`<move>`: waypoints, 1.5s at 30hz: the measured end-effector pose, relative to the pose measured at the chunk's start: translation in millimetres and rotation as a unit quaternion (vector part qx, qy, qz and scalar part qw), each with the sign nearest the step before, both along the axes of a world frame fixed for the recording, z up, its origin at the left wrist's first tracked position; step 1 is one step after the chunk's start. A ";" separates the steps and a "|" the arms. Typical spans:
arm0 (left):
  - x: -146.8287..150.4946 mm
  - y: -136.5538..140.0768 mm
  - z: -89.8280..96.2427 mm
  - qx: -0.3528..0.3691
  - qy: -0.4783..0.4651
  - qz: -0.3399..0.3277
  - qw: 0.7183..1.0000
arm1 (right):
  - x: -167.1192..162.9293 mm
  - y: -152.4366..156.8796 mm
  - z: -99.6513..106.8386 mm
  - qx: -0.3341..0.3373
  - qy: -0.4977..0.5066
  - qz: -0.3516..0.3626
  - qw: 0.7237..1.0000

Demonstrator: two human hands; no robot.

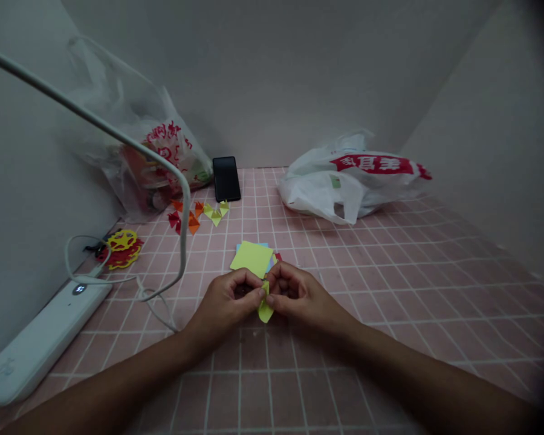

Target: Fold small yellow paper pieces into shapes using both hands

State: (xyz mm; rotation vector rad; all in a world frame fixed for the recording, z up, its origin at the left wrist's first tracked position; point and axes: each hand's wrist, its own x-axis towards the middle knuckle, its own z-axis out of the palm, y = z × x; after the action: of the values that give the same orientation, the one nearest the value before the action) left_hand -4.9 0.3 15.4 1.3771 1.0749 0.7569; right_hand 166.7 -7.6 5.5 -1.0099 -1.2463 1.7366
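Between my two hands is a small folded piece of yellow paper (265, 311), its rounded lower end hanging below the fingertips. My left hand (231, 296) pinches it from the left with thumb and forefinger. From the right, my right hand (294, 293) pinches the same paper, its other fingers curled in. The paper's upper part is mostly hidden by my fingers. Just beyond the hands lies a stack of square paper sheets (252, 258), yellow on top, with blue, red and other colours showing at the edges.
Several folded paper pieces (215, 216) in red, orange and yellow lie near a black phone (226, 179). Plastic bags stand at the back left (163, 151) and right (344, 181). A white power bank (40, 344), a cable (184, 229) and yellow-red cutouts (122, 248) are at left.
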 end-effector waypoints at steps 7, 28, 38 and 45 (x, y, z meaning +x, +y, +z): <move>0.5 -0.8 -0.1 0.013 0.008 -0.001 1.000 | -1.0 -0.3 -2.2 -0.003 -0.011 -0.006 1.000; 0.8 1.3 -0.7 -0.020 -0.017 -0.005 1.000 | -0.4 -1.7 -2.9 -0.015 0.013 -0.026 0.999; -0.8 3.1 -5.6 -0.028 -0.012 -0.034 0.999 | 2.0 -1.0 -0.4 0.041 -0.046 -0.019 0.998; -2.3 1.4 -3.0 -0.056 -0.090 -0.037 0.994 | 3.0 -4.5 8.6 0.060 -0.063 -0.115 0.990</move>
State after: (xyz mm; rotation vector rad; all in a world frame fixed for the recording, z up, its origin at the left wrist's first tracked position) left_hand -7.2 1.6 12.3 1.2216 0.9066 0.7408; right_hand 169.7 -12.1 14.1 -1.1572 -1.2428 1.4249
